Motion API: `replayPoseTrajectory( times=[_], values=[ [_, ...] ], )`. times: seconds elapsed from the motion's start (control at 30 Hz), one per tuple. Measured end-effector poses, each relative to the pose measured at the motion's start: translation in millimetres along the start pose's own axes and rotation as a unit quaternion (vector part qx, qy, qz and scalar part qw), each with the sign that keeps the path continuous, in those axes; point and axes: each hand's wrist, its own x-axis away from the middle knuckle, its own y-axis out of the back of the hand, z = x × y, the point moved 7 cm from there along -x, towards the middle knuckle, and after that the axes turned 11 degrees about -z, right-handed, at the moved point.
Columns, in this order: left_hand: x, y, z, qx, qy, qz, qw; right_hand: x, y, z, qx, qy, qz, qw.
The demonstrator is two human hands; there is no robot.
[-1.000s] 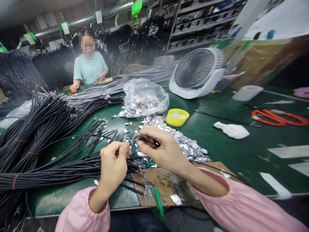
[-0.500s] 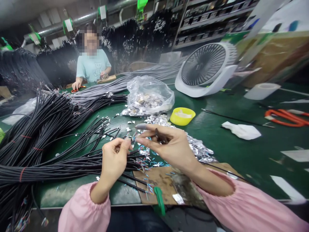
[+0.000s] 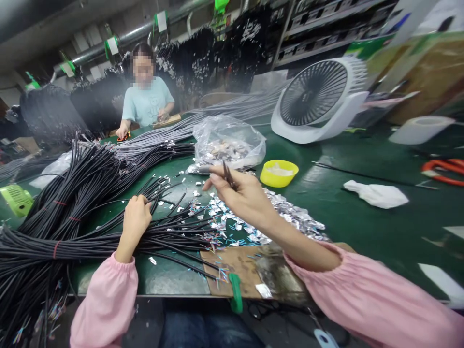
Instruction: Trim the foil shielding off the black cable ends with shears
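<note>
Now the left hand [image 3: 136, 217] has left the stripped ends and grips a black cable [image 3: 90, 232] in the bundle; the right hand [image 3: 241, 193] has lifted, fingers pinching tweezers [image 3: 227, 175] (foil scraps [image 3: 290, 217] beyond), co-worker across the worktop [image 3: 344, 212].

left hand [image 3: 136, 218] moved onto black cables [image 3: 72, 212], right hand [image 3: 241, 195] raised

A thin dark tool [image 3: 228, 175], possibly tweezers, is pinched in the right hand [image 3: 243, 195]; loose black sheathed cables [image 3: 108, 203] are touched by the left hand [image 3: 137, 218].
</note>
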Motion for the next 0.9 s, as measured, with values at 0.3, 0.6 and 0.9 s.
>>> replayPoseTrajectory(
  times=[0.3, 0.6, 0.9],
  values=[
    [20, 23.2, -87, 0.260, -0.144, -0.122, 0.947, 15, -1, -1, 0.017, -0.014, -0.039, 0.999],
    [44, 17.4, -86, 0.263, -0.129, -0.089, 0.952, 20, -8, 10, -0.013, 0.029, -0.004, 0.999],
    [47, 18.5, -77, 0.375, -0.009, -0.095, 0.922, 24, -16, 12, 0.017, -0.001, 0.020, 1.000]
  ],
)
